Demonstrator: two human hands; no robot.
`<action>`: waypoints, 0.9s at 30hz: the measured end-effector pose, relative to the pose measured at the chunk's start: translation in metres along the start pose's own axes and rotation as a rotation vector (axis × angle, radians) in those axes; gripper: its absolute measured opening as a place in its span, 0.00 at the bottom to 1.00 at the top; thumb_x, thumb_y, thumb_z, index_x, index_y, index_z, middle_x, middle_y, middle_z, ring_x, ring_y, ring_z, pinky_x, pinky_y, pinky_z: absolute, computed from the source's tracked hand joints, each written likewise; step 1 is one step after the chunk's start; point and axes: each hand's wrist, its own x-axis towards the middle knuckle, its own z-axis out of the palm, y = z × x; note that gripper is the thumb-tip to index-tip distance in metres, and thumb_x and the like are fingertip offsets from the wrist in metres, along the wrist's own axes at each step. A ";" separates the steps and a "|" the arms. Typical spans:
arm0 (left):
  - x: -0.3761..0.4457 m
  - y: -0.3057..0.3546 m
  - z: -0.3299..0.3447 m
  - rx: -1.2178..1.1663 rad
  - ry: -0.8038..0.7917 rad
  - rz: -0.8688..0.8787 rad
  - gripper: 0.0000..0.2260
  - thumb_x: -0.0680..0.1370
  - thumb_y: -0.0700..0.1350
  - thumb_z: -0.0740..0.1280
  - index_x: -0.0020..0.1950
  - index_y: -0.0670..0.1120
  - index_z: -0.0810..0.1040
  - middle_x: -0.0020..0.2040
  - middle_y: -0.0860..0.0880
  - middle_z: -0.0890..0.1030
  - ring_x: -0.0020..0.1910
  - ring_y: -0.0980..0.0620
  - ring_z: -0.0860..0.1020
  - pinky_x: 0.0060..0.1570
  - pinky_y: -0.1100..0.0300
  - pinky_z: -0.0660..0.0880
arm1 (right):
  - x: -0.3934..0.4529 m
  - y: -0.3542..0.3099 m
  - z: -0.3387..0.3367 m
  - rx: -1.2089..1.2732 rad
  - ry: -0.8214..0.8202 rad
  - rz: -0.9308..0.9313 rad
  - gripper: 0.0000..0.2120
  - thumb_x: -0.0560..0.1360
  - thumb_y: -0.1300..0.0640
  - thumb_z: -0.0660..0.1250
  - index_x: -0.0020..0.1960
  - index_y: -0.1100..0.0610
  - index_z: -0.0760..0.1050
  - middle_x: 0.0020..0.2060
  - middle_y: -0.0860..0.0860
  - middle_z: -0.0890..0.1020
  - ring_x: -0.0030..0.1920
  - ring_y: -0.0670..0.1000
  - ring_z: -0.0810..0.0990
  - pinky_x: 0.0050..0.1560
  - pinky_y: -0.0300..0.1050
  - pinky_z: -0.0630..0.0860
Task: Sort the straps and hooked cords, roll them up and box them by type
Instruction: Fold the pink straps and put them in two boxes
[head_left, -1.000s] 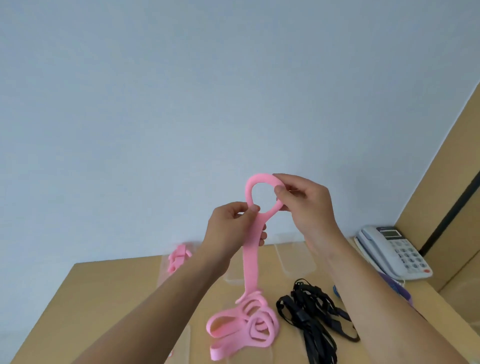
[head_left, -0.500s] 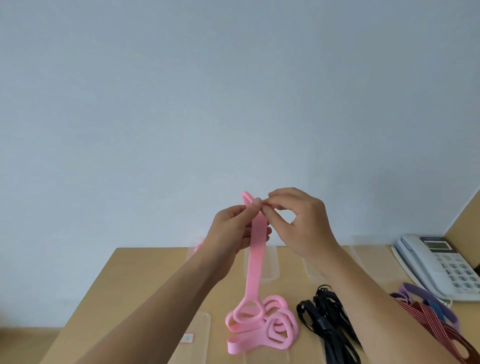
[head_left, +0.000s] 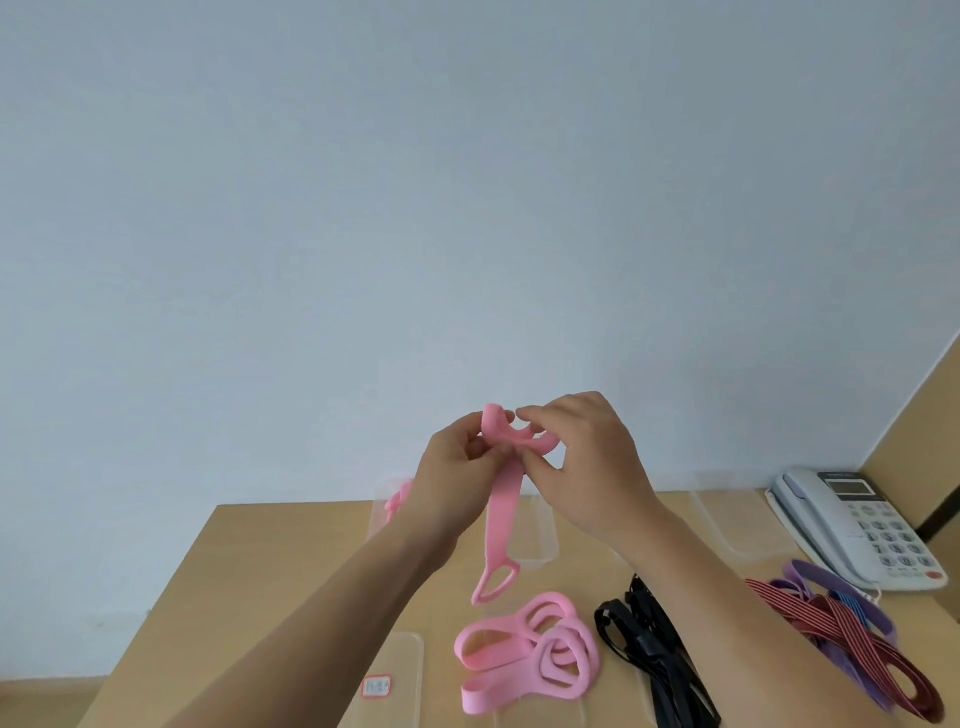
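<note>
A plain pale blue-grey wall (head_left: 467, 208) fills most of the view, evenly lit. Below it stands a light wooden table (head_left: 270, 566), its far edge against the wall. To the table's right rises a tan panel (head_left: 919, 431) with a dark strip. A white desk telephone (head_left: 857, 525) sits at the table's far right corner

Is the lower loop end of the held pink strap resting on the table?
No: the pink strap, pinched by the left hand and right hand, hangs free above the table.
</note>
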 end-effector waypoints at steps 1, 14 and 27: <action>0.001 -0.001 0.000 0.028 0.007 0.018 0.12 0.82 0.37 0.62 0.60 0.49 0.82 0.51 0.50 0.88 0.55 0.46 0.85 0.63 0.40 0.78 | 0.001 -0.001 0.001 -0.020 -0.019 0.005 0.15 0.71 0.59 0.75 0.57 0.51 0.84 0.41 0.46 0.80 0.49 0.53 0.75 0.45 0.42 0.72; -0.004 -0.003 -0.025 0.153 0.030 0.123 0.16 0.82 0.34 0.61 0.52 0.52 0.83 0.48 0.57 0.87 0.53 0.51 0.84 0.60 0.45 0.79 | 0.009 -0.027 0.018 -0.137 0.009 -0.051 0.10 0.69 0.60 0.76 0.48 0.49 0.85 0.48 0.48 0.79 0.54 0.57 0.73 0.44 0.45 0.75; -0.009 -0.013 -0.042 0.015 0.007 -0.041 0.11 0.77 0.52 0.66 0.53 0.51 0.86 0.51 0.46 0.87 0.55 0.41 0.84 0.63 0.37 0.77 | 0.009 -0.034 0.033 0.026 -0.002 0.018 0.05 0.71 0.63 0.73 0.42 0.54 0.80 0.38 0.45 0.78 0.37 0.48 0.74 0.36 0.35 0.66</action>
